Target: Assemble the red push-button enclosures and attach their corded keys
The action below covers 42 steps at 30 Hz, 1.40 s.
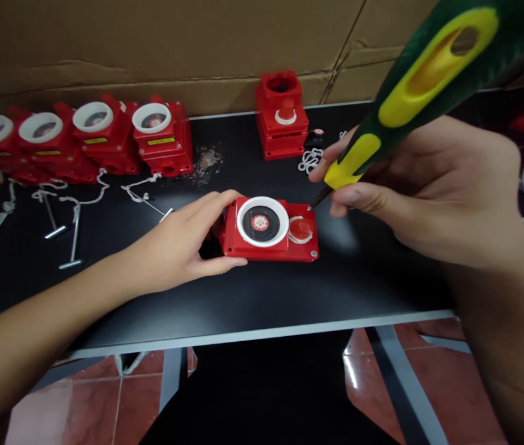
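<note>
A red call-point box [271,253] lies on the black table, with a white ring [286,225] around a dark round window and a small red dome [301,229] at its right end. My left hand [192,238] grips the box's left end, thumb along the near side and fingers on the far side. In my right hand [429,191] is a screwdriver [354,162] with a green and yellow handle, slanting down to the left. Its tip meets the box's far right corner, at a screw. Another screw [314,253] shows at the near right corner.
Several finished-looking red boxes [164,148] with white rings stand back left, with small metal hammers [75,238] on white cords before them. A red box without a ring [282,123] stands at the back, near a white cord [311,161]. Debris [206,162] lies between. Cardboard [151,49] lines the back.
</note>
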{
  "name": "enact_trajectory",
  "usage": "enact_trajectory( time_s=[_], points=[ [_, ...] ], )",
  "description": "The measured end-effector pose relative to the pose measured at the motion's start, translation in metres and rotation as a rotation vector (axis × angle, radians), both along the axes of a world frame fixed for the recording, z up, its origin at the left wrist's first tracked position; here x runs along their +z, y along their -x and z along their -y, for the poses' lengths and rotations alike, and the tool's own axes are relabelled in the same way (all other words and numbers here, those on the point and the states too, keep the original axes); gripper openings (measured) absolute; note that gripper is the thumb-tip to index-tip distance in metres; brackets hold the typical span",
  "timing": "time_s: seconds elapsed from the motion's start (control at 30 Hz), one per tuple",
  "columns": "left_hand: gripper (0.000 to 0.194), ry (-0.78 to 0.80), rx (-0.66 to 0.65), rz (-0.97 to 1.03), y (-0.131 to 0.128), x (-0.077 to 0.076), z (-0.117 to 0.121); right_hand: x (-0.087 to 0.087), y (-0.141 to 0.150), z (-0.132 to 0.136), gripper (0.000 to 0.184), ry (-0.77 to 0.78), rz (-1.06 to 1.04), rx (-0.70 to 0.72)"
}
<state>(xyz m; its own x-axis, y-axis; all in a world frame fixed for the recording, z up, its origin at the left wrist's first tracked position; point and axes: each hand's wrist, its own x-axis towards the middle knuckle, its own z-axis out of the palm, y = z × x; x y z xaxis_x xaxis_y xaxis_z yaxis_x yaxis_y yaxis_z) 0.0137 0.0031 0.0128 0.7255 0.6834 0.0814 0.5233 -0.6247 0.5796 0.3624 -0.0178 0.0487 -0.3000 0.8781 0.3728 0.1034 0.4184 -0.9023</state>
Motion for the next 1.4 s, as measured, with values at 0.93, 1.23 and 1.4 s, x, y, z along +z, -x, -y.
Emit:
enact_trajectory(
  time_s=[0.93,1.23,1.4],
  points=[
    [0.093,0.117,0.089,0.006,0.001,0.002,0.001,0.018,-0.01,0.004,0.018,-0.016,0.058,-0.084],
    [0.094,0.128,0.1,-0.004,0.002,-0.005,-0.001,0.013,-0.014,0.001,0.054,-0.048,0.098,-0.164],
    [0.103,0.096,0.101,0.01,0.004,-0.008,0.0,0.009,-0.017,-0.007,0.058,-0.145,0.089,-0.147]
  ],
)
